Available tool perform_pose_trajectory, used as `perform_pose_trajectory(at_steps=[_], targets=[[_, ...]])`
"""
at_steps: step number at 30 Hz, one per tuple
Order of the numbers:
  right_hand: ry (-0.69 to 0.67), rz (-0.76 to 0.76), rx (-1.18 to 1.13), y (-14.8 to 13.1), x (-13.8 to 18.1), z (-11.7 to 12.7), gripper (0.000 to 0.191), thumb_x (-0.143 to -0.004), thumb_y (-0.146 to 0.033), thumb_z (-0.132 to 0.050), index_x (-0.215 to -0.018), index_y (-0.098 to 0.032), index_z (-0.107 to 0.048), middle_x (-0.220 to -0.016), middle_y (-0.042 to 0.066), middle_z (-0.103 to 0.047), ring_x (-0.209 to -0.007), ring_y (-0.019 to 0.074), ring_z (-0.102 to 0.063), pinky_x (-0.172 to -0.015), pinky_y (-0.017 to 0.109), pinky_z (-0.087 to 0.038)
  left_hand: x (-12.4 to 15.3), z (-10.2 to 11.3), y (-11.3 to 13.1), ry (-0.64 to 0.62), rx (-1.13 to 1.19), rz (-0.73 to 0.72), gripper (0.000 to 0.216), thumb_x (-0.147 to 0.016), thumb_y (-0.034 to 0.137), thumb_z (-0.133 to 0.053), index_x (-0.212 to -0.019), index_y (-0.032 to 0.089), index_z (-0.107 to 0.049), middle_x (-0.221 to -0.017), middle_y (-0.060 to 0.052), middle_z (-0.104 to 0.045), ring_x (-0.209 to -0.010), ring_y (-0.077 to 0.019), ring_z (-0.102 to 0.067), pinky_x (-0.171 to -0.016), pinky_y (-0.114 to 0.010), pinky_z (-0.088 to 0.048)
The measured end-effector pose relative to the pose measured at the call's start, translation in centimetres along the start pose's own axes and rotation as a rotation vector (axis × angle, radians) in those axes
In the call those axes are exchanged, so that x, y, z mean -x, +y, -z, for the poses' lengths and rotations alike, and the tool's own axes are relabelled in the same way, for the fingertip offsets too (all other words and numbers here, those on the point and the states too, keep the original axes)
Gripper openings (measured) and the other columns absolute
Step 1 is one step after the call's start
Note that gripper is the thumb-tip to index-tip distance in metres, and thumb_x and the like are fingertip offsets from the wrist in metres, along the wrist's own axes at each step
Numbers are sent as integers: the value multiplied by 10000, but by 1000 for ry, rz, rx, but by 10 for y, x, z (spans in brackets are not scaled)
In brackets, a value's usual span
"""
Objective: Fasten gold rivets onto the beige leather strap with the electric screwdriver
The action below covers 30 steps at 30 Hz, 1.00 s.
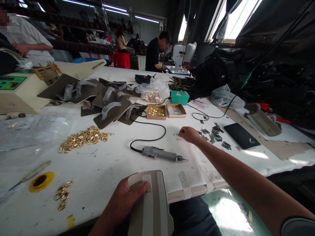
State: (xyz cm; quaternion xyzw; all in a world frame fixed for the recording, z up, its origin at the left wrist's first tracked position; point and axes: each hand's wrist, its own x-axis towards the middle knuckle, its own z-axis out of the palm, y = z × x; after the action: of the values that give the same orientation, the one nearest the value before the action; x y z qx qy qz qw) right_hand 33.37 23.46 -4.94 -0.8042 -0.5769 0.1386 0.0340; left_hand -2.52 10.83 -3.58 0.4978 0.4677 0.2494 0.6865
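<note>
The left hand (128,197) grips a beige panel (154,211), seemingly to steady it, with an electric screwdriver (161,153) lying handily beyond. Farther out between the hands, the left box (156,117) holds gold hardware (157,110), the right box (176,115) pale pieces (174,110). The right hand (189,134) is narrowed beside small gold parts (177,139); whether it holds one, I cannot tell.

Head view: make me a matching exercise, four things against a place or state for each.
1. Left hand
2. Right hand
3. Electric screwdriver
4. Green box

A. Joined to a black cord
B. Beside a few tiny gold pieces
C. Just behind an open cardboard box
D. Holding a beige panel

Pairs: 1-D, 2-B, 3-A, 4-C
</note>
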Motion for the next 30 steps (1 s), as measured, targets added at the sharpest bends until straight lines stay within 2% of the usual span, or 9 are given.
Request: perform_pose_trajectory(at_steps=[4,9,13,16,21,25,30], targets=[[38,18,10,-3,3,0,223,-878,-419,-647,-975,-252,-759,-1062,53,-762,-895,223,-669,-638,283,-386,1,-2,0,16,16,-3,519,-768,561,-777,-1057,129,-769,-803,-82,-801,-713,-246,-734,-654,-298,-582],[54,52,-21,9,4,7,283,-922,-436,-570,-955,-248,-779,-993,51,-775,-856,215,-669,-623,275,-380,2,-4,2,40,-1,-34,467,-774,541,-779,-1014,140,-775,-824,-74,-805,-728,-246,-734,-663,-289,-578],[108,59,-62,42,11,30,307,-938,-403,-531,-1027,-235,-773,-1027,43,-777,-895,204,-674,-662,263,-408,2,-4,2,44,-10,-40,452,-776,548,-775,-978,144,-775,-803,-71,-800,-724,-251,-733,-655,-284,-575],[98,52,-79,76,24,42,294,-926,-373,-543,-1009,-224,-782,-956,31,-786,-851,190,-686,-680,253,-435,1,-4,0,57,-13,-40,457,-759,555,-788,-958,144,-773,-829,-78,-804,-742,-259,-738,-668,-289,-581],[42,34,-64,115,46,34,236,-881,-334,-621,-1000,-236,-800,-955,33,-793,-856,203,-699,-748,268,-476,0,-3,-3,63,-30,-36,447,-780,541,-772,-994,148,-767,-810,-70,-803,-719,-258,-734,-660,-298,-584],[22,11,-42,118,53,20,228,-876,-311,-633,-1031,-261,-793,-1041,31,-788,-900,208,-697,-759,279,-481,0,-5,-3,70,-28,-50,424,-784,518,-771,-983,144,-771,-804,-67,-802,-741,-256,-733,-668,-289,-580],[3,-11,38,110,48,19,210,-868,-301,-627,-1001,-282,-788,-1081,39,-773,-958,240,-682,-752,306,-474,2,-8,0,95,-34,-57,447,-760,532,-783,-985,146,-773,-827,-65,-806,-768,-268,-739,-682,-294,-585]])
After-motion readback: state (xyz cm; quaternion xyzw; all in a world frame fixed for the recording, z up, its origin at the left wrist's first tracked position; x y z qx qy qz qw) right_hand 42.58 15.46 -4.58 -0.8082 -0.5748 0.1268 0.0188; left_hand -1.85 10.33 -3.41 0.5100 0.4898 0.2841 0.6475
